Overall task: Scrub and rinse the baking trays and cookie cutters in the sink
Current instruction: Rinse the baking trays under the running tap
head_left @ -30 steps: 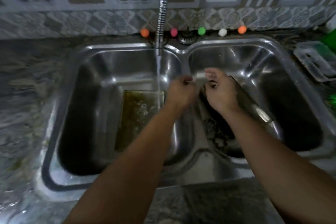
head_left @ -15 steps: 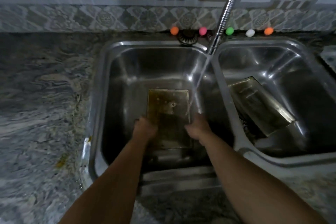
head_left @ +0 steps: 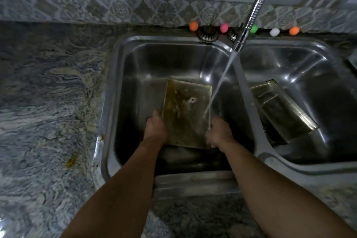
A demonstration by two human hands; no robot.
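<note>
A stained, brownish baking tray (head_left: 185,110) lies in the left basin of the steel double sink (head_left: 112,102). My left hand (head_left: 155,127) grips the tray's left edge near its front. My right hand (head_left: 219,132) grips its right edge. Water streams from the flexible tap (head_left: 257,6) and lands at the tray's right edge, just above my right hand. A second baking tray (head_left: 282,110) leans tilted in the right basin. No cookie cutters are visible.
Marbled stone counter (head_left: 48,102) spreads to the left of the sink, with a small brown stain near the rim. Several small coloured balls (head_left: 224,27) line the back ledge under a patterned tile wall. Two drain plugs (head_left: 207,34) rest behind the left basin.
Both hands left the right basin's tray, went down into the left basin and took hold of the stained tray's two sides. My view swung left.
</note>
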